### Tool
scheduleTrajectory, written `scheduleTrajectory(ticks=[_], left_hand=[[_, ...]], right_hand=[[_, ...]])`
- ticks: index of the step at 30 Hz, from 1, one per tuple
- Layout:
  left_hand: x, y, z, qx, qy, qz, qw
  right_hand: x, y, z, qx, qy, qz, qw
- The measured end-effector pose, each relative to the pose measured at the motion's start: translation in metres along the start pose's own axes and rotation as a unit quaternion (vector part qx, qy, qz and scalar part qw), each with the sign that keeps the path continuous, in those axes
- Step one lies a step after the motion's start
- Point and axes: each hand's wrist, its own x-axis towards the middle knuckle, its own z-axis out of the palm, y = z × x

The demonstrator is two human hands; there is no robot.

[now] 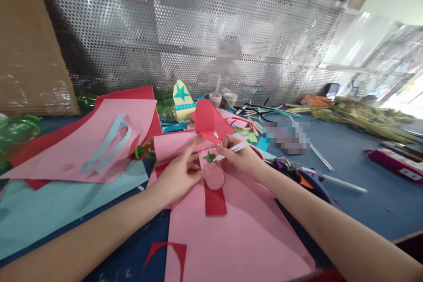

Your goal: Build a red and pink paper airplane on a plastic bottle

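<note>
My right hand grips a white marker, its tip at a green star-shaped piece on a pink rounded paper cutout. Thin drawn lines show just below the star. Beneath the cutout lies a red paper strip, over a large pink sheet. My left hand is open at the cutout's left edge, thumb near it and index finger stretched towards a bottle wrapped in pink paper. Behind the hands stands a folded red paper shape.
Pink paper and light-blue paper lie left. A yellow cutout with a teal star stands at the back. To the right are a blue glue gun, a clear glue stick and a purple box. A perforated metal panel stands behind.
</note>
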Motion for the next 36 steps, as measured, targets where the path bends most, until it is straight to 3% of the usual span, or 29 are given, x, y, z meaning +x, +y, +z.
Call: scheduleTrajectory(ticks=[36], left_hand=[[-0.0014,0.0050,0.0005,-0.015,0.005,-0.003,1.000]], right_hand=[[-0.0002,0.0028,-0.0015,-0.044,0.014,0.001,0.999]])
